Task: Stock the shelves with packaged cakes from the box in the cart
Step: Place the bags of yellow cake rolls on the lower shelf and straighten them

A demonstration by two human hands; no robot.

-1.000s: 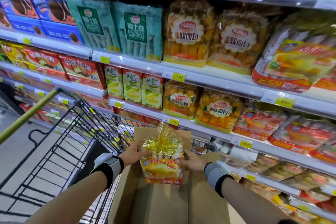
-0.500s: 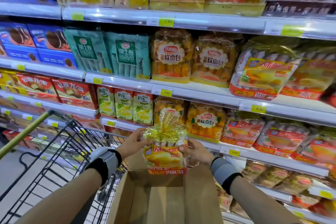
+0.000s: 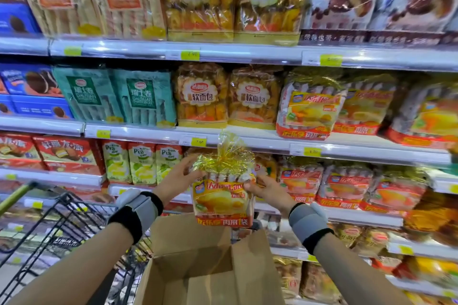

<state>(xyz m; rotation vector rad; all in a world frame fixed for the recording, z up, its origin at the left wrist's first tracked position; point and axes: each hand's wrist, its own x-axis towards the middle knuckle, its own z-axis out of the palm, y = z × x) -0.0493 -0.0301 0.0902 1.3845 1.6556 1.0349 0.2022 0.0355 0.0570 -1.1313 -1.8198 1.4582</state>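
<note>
A packaged cake bag, yellow and red with a gold foil top, hangs upright above the open cardboard box in the cart. My left hand holds its upper left side and my right hand grips its upper right side. Matching cake bags stand on the shelf just to the right, and more matching bags sit one shelf higher.
The black wire cart with a yellow-green handle stands at the lower left. Shelves with price tags run across the whole view, packed with bread bags, green roll packs, blue and red boxes. Lower shelves at right hold more bags.
Both hands have lifted the cake bag up out of the box to shelf height. The view has tilted upward, showing a higher shelf.
</note>
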